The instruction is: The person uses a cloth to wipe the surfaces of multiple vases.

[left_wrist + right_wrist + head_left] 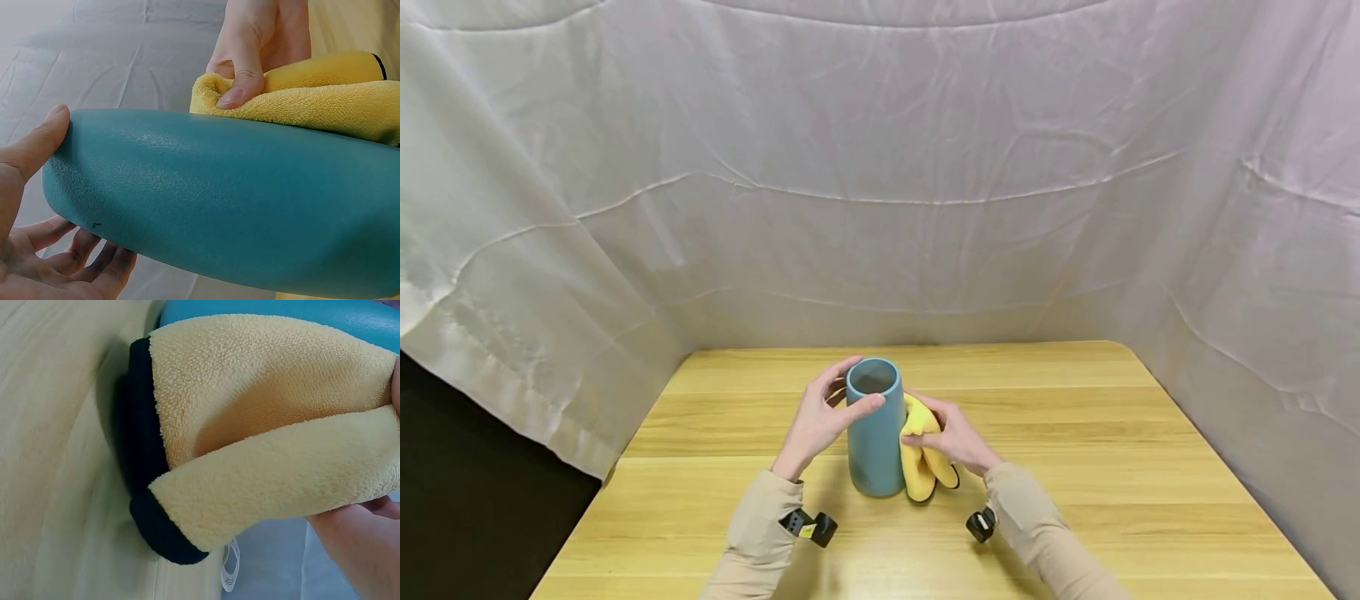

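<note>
A tall blue-teal vase (876, 458) with an open round top stands upright on the table. My left hand (815, 418) holds it near the rim, thumb on the near side and fingers round the far left side. A small dark mark shows on the vase's surface (219, 187) in the left wrist view. My right hand (958, 437) pinches a folded yellow towel (916, 471) between thumb and fingers, against the vase's right side. The towel's plush fabric (262, 394) hangs down in two folds with black edging (165, 531), close to the tabletop.
The light wooden table (1120, 533) extends all round the vase. Pale grey curtains (910, 250) enclose the back and both sides. A dark area (467, 483) lies beyond the table's left edge. Small black cameras (824, 529) are strapped to both wrists.
</note>
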Available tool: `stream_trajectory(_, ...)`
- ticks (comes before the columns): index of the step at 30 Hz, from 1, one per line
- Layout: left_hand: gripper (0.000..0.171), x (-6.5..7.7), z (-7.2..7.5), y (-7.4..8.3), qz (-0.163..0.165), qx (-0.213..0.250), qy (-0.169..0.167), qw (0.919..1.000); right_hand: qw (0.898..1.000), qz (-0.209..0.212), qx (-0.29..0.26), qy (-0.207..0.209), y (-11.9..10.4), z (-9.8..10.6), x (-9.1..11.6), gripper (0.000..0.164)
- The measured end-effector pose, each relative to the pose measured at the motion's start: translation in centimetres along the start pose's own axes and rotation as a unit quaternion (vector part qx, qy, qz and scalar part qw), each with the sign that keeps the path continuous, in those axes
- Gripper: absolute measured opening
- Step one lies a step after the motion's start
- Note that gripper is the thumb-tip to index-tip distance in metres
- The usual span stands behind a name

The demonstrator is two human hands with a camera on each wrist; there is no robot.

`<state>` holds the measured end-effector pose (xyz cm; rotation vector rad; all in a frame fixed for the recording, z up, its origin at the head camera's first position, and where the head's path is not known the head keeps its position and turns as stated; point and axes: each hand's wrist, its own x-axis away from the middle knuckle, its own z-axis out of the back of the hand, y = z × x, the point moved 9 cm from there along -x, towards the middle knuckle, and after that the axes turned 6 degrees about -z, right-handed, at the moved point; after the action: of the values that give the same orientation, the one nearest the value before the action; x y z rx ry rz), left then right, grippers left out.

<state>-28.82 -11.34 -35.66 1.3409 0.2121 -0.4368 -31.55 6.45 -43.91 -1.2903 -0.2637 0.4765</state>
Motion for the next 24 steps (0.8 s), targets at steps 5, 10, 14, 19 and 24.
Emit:
stream_trajectory(5,0.063,0.0,0.0,0.0,0.002,0.0,0.0,1.0,1.0,0.001,-0.002,-0.002,0.2,0.0,0.0,0.072)
stream_trajectory(10,0.063,-0.1,-0.1,0.0,0.001,0.0,0.0,1.0,1.0,-0.001,0.0,-0.001,-0.1,0.1,0.1,0.072)
stream_trajectory(14,0.063,-0.1,-0.2,0.1,0.001,0.002,0.0,1.0,1.0,0.0,0.0,0.004,-0.8,0.3,0.1,0.071)
stream_trajectory(19,0.063,0.0,-0.2,0.2,-0.004,-0.001,-0.001,1.0,1.0,0.016,-0.004,0.009,-2.8,0.5,-0.1,0.071)
stream_trajectory(24,0.065,-0.1,-0.2,0.3,-0.012,-0.002,-0.004,0.9999,1.0,0.025,-0.002,0.014,-5.1,0.8,-0.3,0.072)
